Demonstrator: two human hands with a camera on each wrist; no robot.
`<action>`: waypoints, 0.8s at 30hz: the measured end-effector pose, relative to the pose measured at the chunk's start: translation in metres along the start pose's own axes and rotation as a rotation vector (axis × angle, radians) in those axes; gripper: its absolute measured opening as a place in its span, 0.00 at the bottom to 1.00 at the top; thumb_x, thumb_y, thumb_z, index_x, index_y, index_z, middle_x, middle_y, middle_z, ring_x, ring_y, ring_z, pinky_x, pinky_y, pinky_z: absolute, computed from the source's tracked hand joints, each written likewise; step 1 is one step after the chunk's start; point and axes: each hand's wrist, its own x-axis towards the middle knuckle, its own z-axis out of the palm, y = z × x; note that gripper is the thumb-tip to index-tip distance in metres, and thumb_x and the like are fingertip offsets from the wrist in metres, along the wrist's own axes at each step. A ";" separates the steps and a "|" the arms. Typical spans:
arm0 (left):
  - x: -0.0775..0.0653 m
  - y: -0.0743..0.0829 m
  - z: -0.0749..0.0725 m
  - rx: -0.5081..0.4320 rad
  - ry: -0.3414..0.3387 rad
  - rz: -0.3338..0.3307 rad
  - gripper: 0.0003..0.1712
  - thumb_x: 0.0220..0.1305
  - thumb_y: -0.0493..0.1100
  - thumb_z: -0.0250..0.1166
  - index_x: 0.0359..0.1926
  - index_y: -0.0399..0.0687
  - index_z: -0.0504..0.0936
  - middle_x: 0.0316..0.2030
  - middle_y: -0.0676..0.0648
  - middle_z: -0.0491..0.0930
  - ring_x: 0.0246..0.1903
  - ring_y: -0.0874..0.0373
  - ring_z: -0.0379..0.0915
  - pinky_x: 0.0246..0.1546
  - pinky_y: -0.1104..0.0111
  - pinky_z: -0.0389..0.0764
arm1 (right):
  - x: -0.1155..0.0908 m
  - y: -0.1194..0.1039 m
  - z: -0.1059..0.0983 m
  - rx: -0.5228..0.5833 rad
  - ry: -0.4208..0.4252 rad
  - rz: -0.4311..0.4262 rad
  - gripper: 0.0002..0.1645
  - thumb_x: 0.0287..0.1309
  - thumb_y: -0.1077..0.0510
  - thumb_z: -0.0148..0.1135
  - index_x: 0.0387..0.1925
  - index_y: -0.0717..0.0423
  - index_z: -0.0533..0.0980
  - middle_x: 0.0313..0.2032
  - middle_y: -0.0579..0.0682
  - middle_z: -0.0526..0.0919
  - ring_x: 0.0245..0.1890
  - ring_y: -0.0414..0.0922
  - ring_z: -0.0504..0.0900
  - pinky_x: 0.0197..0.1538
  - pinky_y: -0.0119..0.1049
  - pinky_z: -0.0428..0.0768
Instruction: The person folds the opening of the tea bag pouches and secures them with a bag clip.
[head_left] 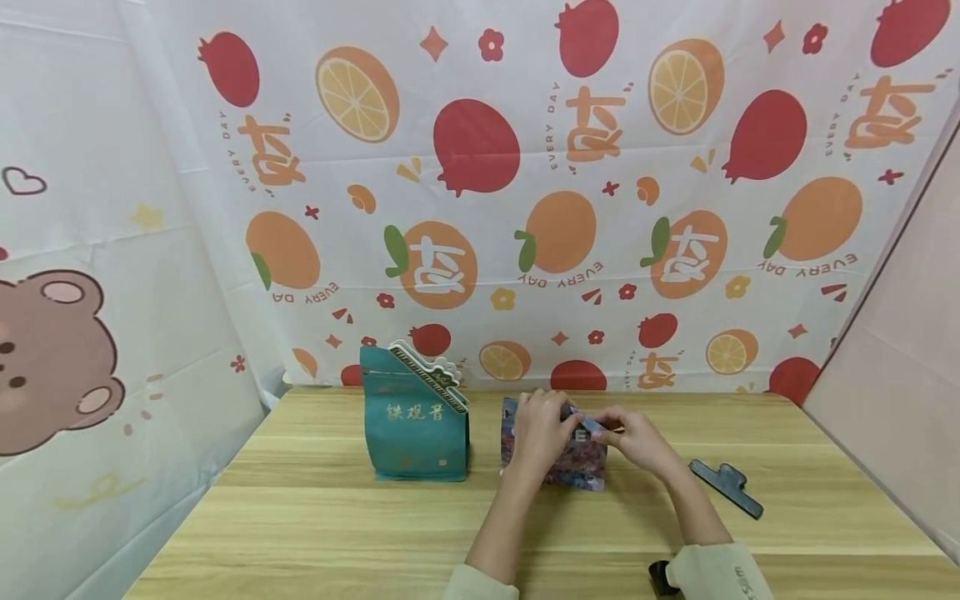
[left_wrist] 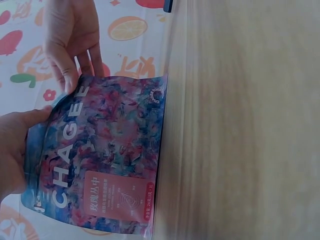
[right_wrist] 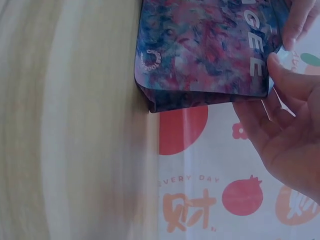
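Note:
A blue-and-pink patterned tea pouch [head_left: 573,462] with CHAGEE in white letters stands on the table. At its top edge, my left hand [head_left: 538,425] pinches the pouch, thumb in front; its other fingers are largely hidden in the left wrist view. My right hand [head_left: 637,440] pinches the upper right corner, with the thumb [right_wrist: 290,80] on the front and fingers behind. The top strip of the pouch tilts between both hands. In the left wrist view, the pouch's pink label [left_wrist: 117,195] faces the camera.
On the left stands a teal tea bag [head_left: 416,433], a decorated clip [head_left: 431,379] set slantwise across its top corner. A black clip [head_left: 727,487] lies on the wooden table [head_left: 300,533] right of the pouch. Behind hangs a fruit-printed cloth [head_left: 480,250].

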 end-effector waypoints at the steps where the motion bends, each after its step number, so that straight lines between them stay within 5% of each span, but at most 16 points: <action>1: 0.000 0.000 0.000 0.003 0.001 -0.001 0.10 0.50 0.53 0.70 0.29 0.55 0.84 0.27 0.58 0.80 0.25 0.63 0.68 0.32 0.71 0.65 | 0.000 0.000 0.001 -0.017 0.015 0.001 0.12 0.57 0.62 0.61 0.42 0.65 0.78 0.40 0.55 0.78 0.40 0.52 0.77 0.37 0.40 0.78; 10: -0.001 0.003 -0.003 0.003 -0.025 -0.016 0.09 0.52 0.52 0.69 0.30 0.55 0.84 0.28 0.58 0.80 0.28 0.62 0.70 0.40 0.67 0.67 | 0.002 -0.003 0.010 -0.107 0.142 0.022 0.06 0.51 0.66 0.65 0.33 0.61 0.80 0.33 0.50 0.81 0.35 0.49 0.79 0.34 0.39 0.78; 24: -0.001 0.002 -0.004 0.013 -0.017 -0.033 0.11 0.59 0.52 0.62 0.28 0.52 0.84 0.27 0.57 0.80 0.28 0.60 0.69 0.37 0.67 0.66 | 0.003 -0.002 0.012 -0.094 0.157 0.026 0.05 0.50 0.67 0.66 0.32 0.61 0.81 0.32 0.50 0.82 0.35 0.48 0.79 0.32 0.37 0.77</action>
